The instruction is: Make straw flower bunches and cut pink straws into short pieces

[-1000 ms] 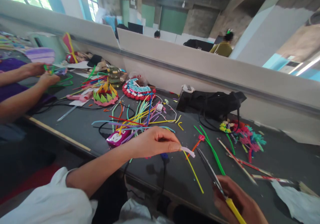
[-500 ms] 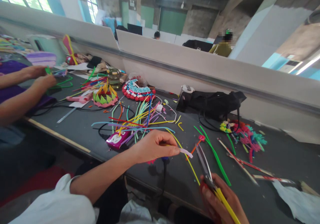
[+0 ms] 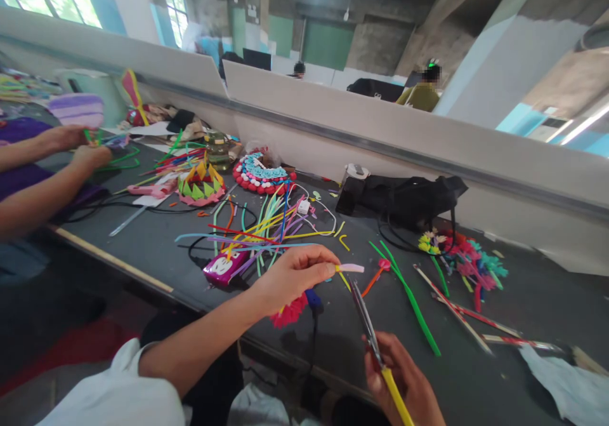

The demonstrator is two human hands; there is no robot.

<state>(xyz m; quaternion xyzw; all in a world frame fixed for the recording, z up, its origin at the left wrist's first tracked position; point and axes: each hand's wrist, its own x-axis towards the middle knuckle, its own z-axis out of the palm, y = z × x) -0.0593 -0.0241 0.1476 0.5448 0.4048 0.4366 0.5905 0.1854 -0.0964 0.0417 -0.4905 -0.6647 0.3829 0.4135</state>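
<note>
My left hand [image 3: 302,272] pinches a short pale pink fuzzy strip [image 3: 351,268] between thumb and fingers, with a bit of yellow at the fingertips. Yellow-handled scissors [image 3: 366,318] are in my right hand [image 3: 404,375], their blades nearly together and pointing up just below the strip, apart from it. Under my left wrist lies a red-pink fluffy piece [image 3: 290,312], partly hidden. An orange stem with a red round head [image 3: 384,265] rests beyond the scissor tips. Green pipe cleaners [image 3: 413,305] lie to its right.
A pile of coloured pipe cleaners [image 3: 266,223] spreads over a purple box [image 3: 223,267]. Behind are a green-and-yellow crown [image 3: 202,185] and a beaded collar [image 3: 261,172]. A black bag [image 3: 413,194] and fluffy flowers [image 3: 476,264] lie right. A co-worker's hands [image 3: 90,146] are at left.
My left hand has risen slightly and levelled the pale strip. The scissors have moved left and their blades have come closer together. The long yellow strip now shows only a short stretch.
</note>
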